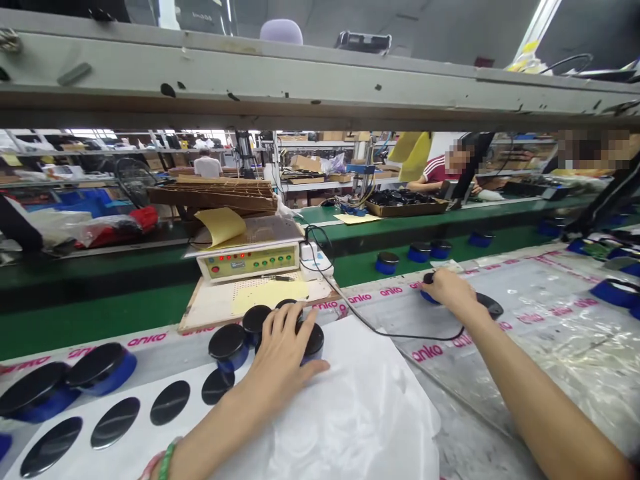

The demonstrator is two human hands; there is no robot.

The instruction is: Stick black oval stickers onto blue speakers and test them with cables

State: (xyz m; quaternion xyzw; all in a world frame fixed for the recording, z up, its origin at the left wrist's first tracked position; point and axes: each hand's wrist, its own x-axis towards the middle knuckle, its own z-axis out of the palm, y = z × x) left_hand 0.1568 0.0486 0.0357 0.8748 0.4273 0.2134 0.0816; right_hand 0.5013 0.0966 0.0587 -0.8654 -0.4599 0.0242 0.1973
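Observation:
My left hand lies with its fingers spread over a cluster of round blue pieces with glossy black tops. One such piece stands just left of its fingers, and another is partly hidden under them. My right hand reaches across the plastic-covered bench and grips a similar black-topped blue piece at its far end; the fingers cover part of it. Flat black discs lie in a row on a white sheet by my left forearm.
A control box with lit buttons stands on a board beyond my left hand. Its grey cable crosses the bench near a black oval object. More blue pieces sit on the green belt. A shelf beam spans overhead.

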